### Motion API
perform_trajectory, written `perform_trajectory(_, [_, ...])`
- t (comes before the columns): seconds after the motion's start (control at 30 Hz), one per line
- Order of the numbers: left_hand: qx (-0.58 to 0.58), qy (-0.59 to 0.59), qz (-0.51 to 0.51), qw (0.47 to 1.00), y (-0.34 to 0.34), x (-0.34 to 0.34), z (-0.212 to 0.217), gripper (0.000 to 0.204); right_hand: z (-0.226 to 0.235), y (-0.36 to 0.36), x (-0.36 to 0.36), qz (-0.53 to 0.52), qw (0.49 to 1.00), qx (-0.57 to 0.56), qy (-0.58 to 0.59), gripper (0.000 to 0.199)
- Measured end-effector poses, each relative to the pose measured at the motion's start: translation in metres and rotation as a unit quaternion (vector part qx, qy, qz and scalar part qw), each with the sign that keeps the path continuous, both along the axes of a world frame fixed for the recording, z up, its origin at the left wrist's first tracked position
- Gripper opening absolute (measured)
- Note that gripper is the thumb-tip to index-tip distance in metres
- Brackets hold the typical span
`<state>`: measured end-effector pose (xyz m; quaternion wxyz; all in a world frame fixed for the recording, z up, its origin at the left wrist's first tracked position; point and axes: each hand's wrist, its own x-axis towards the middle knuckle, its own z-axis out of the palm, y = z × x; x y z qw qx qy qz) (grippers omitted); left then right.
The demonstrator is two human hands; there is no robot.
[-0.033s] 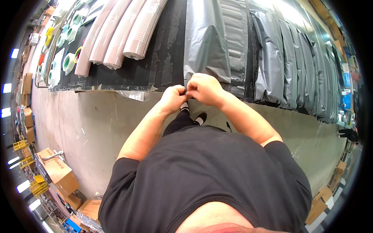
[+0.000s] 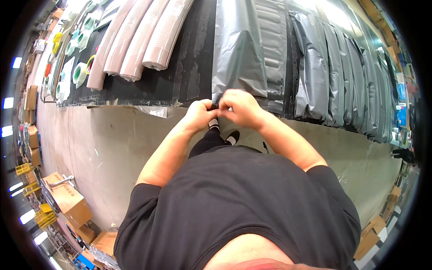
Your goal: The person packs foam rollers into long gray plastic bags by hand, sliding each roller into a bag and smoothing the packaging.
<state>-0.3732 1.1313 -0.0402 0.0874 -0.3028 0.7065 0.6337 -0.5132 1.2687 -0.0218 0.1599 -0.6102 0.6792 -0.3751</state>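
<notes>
A long grey plastic bag (image 2: pixel 238 49) lies on the black table in front of me, its near end at the table edge. My left hand (image 2: pixel 200 117) is closed at that bag's near left corner, thumb and fingers pinched together on the plastic. Against it, my right hand (image 2: pixel 243 108) is closed too, its fingers curled and their tips meeting the left ones. A small dark bit shows between the fingertips. Whatever the right fingers grip is hidden.
Several patterned pinkish rolls in clear wrap (image 2: pixel 159 40) lie left on the black table (image 2: pixel 191 58). Green tape rolls (image 2: pixel 80 74) are farther left. Several grey bags (image 2: pixel 315 67) lie in a row at the right. A cardboard box (image 2: pixel 67 198) stands at lower left.
My right hand has shifted slightly toward me and to the right, and its fingers have turned a little. The left hand stays nearly in place.
</notes>
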Motion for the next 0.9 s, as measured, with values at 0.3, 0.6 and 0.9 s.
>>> perform_trajectory(0.3, [-0.274, 0.043, -0.17, 0.946, -0.07, 0.007, -0.001, 0.054, -0.071, 0.278, 0.036, -0.029, 0.745, 0.667, 0.013, 0.028])
perform_trajectory(0.6, [-0.679, 0.322, -0.349, 0.56, -0.122, -0.134, 0.0, 0.059, 0.026, 0.107, -0.091, -0.214, 0.952, 0.022, 0.219, 0.048])
perform_trajectory(0.9, [-0.621, 0.385, -0.43, 0.53, -0.131, -0.164, -0.001, 0.049, -0.033, 0.009, -0.166, -0.023, 0.918, -0.027, 0.394, 0.05])
